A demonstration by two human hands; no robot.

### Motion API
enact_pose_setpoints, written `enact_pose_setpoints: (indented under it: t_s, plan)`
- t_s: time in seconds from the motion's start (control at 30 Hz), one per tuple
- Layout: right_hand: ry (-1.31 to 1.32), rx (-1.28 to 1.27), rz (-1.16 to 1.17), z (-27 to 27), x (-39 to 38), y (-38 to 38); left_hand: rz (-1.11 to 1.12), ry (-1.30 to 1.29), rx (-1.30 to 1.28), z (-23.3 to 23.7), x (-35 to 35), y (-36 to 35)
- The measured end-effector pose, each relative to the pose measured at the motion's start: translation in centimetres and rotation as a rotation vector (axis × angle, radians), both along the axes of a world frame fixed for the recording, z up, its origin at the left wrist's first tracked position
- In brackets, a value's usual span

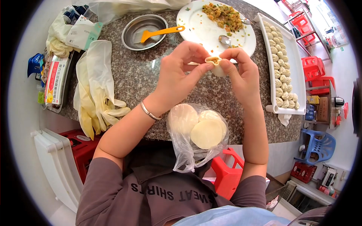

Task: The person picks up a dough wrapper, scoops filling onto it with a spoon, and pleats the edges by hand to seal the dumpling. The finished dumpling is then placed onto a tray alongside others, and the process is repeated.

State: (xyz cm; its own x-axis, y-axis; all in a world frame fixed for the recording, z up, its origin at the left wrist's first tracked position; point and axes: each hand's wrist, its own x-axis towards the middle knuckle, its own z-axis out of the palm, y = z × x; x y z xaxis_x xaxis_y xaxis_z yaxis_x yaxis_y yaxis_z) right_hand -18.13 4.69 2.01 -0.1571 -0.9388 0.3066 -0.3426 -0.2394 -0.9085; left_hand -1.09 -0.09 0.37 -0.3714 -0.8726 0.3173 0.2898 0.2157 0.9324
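Observation:
Between both hands, above the granite table, is a partly folded dumpling (pixel 217 68) with some filling showing at its open top. My left hand (pixel 184 73) pinches its left edge with thumb and finger; a metal bangle circles that wrist. The right edge is pinched by my right hand (pixel 239 73). Beyond the hands lies a white plate (pixel 194 26) with chopped filling (pixel 224 17) and a spoon (pixel 225 40). Nearer to me, round dough wrappers (pixel 206 133) rest in and on a clear plastic bag (pixel 181 150) at the table's front edge.
A steel bowl (pixel 130 37) holds an orange-handled scraper (pixel 162 32). Pale gloves (pixel 96 83) lie at left, near boxes and packets (pixel 85 32). A white tray (pixel 272 84) of pleated dumplings (pixel 281 64) is at right. A red stool (pixel 226 175) stands below the table edge.

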Motion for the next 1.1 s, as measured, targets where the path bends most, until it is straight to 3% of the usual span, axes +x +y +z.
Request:
enact_pose_setpoints:
  t_s: [0.07,0.3,0.37,0.6,0.67,0.77,1.03,1.1]
  plan:
    - [0.132,-0.092,0.025,0.2,0.1,-0.2,0.001,-0.013,-0.016,-0.1,0.0,0.1]
    - [0.233,-0.199,-0.102,0.4,1.0,0.2,0.022,-0.028,-0.046,-0.3,0.1,0.0]
    - [0.425,-0.287,-0.104,0.4,0.9,0.2,-0.004,-0.051,-0.044,-0.2,0.3,0.0]
    - [0.298,-0.274,-0.179,-0.3,1.3,0.2,-0.011,-0.188,-0.137,0.2,0.3,-0.2]
    - [0.098,-0.144,-0.136,-0.4,1.2,0.2,0.003,-0.126,-0.100,-0.6,0.2,-0.4]
    - [0.035,-0.014,-0.015,-0.4,0.1,0.0,0.008,-0.068,-0.085,-0.8,0.3,-0.5]
    - [0.191,-0.130,-0.030,0.0,0.8,0.0,-0.061,-0.116,-0.080,-0.2,0.4,-0.1]
    - [0.189,-0.136,-0.062,0.1,1.2,0.0,0.015,-0.076,-0.035,-0.3,0.2,0.0]
